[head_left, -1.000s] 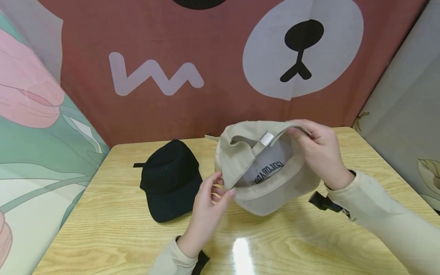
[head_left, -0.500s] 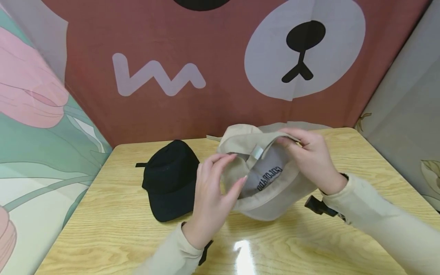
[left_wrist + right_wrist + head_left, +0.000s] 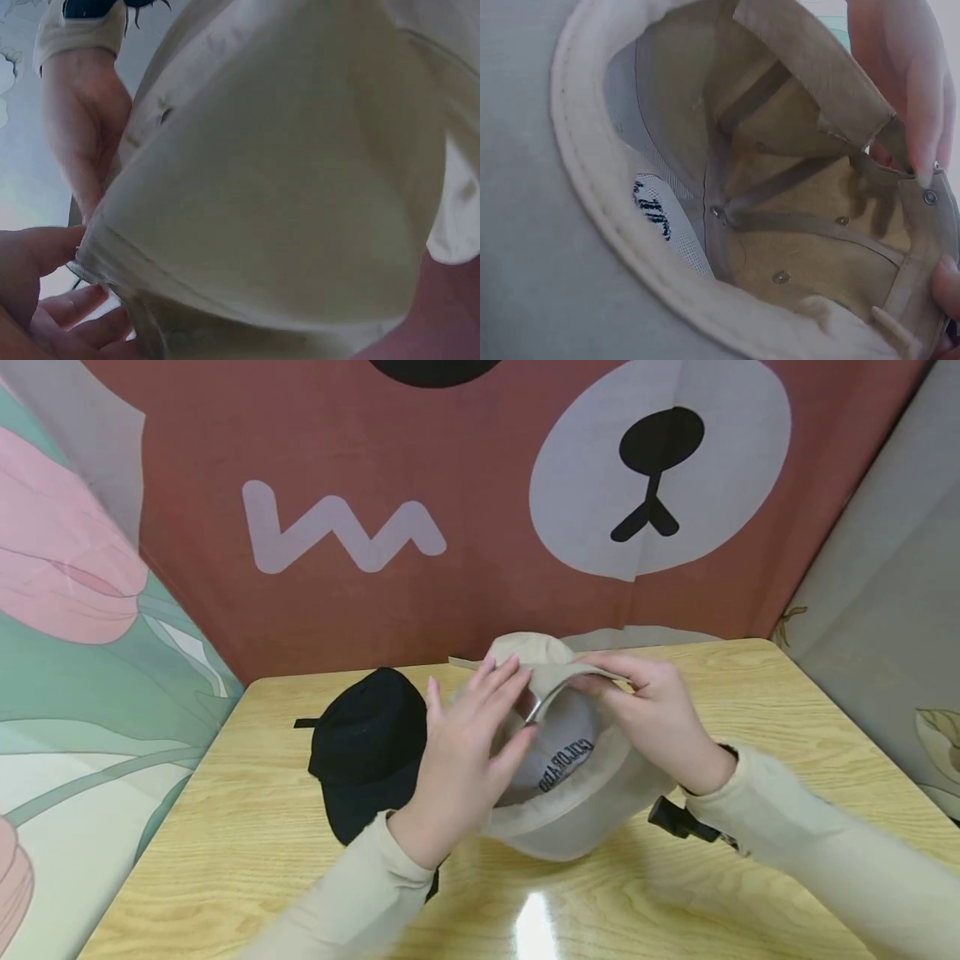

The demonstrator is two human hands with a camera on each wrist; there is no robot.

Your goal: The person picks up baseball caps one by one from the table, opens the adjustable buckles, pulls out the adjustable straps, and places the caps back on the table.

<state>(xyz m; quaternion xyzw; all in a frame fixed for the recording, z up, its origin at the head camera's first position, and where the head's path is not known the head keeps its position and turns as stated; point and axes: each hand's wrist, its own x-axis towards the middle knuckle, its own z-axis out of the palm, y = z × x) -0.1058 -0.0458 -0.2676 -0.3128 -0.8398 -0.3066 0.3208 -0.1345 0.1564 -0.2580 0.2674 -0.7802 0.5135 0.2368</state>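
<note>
A beige baseball cap (image 3: 555,835) is held up, its inside facing me and its brim low; reversed dark lettering (image 3: 566,766) shows within. My right hand (image 3: 663,718) pinches the edge of the back opening, thumb inside. My left hand (image 3: 465,760) is at the cap's strap and metal buckle (image 3: 533,711), thumb below and fingers over the outside. In the left wrist view, the left thumb (image 3: 45,251) and fingers grip the strap end. The right wrist view shows the cap's lining (image 3: 802,187) and the left hand's fingertip (image 3: 925,169) against the strap.
A black cap (image 3: 367,735) rests on the wooden table (image 3: 225,860), left of my left hand. Behind the held cap is a pale rounded crown (image 3: 532,647), seemingly another cap, mostly hidden. A printed cloth (image 3: 487,593) hangs behind the table.
My left hand has left the cap's lower left edge and moved up to the strap and buckle. The right hand has shifted slightly left and down with the cap.
</note>
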